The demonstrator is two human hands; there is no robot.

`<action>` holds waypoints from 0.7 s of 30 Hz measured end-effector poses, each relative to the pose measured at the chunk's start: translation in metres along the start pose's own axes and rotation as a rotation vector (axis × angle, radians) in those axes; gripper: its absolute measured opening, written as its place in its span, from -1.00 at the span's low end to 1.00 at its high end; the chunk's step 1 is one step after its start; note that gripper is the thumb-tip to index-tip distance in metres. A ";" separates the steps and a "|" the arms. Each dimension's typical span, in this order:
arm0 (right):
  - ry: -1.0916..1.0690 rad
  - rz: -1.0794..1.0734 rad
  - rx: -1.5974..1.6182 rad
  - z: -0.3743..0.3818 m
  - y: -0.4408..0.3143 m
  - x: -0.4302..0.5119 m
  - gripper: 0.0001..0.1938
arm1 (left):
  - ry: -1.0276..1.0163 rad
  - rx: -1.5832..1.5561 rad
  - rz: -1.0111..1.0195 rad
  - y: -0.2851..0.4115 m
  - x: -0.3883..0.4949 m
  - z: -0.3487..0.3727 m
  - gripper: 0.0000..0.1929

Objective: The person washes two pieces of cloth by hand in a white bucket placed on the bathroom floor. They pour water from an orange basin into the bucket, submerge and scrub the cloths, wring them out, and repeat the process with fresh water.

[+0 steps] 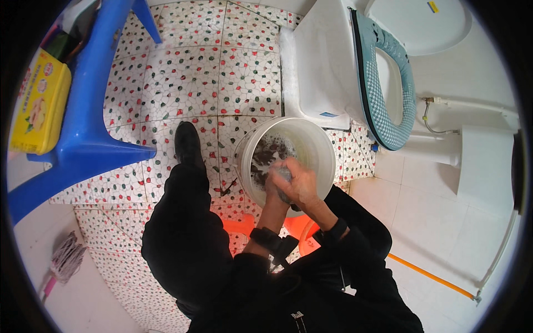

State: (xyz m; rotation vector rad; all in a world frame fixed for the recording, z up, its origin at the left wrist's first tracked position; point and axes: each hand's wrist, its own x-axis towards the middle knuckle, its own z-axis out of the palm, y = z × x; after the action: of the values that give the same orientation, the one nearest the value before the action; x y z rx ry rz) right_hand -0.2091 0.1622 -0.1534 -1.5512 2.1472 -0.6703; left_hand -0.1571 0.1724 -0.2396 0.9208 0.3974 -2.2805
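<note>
Over a white plastic bucket (327, 145), my left hand (272, 181) and my right hand (300, 179) press together around a wet, dark grey cloth (284, 174). Part of the cloth shows between the fingers, and more of it hangs below my right palm. Inside the bucket lies dark, foamy water (270, 152) with white suds on top. Both wrists wear black bands. My left fingers are partly hidden behind the right hand and the cloth.
A toilet with a teal padded seat cover (366, 83) stands right of the bucket. At left is a blue plastic stool (83, 125) bearing a yellow tub (46, 104). Orange plastic items (297, 227) lie below the bucket. A mop head (66, 260) leans at lower left.
</note>
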 end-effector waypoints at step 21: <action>-0.758 0.130 -0.506 0.093 0.150 0.040 -0.60 | 0.221 0.348 0.053 0.035 -0.008 0.018 -0.07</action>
State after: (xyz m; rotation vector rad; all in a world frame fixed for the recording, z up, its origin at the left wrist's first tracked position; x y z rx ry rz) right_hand -0.2809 0.1508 -0.3196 -1.5263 1.8418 0.4909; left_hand -0.1384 0.1409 -0.2230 1.3470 0.0650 -2.2444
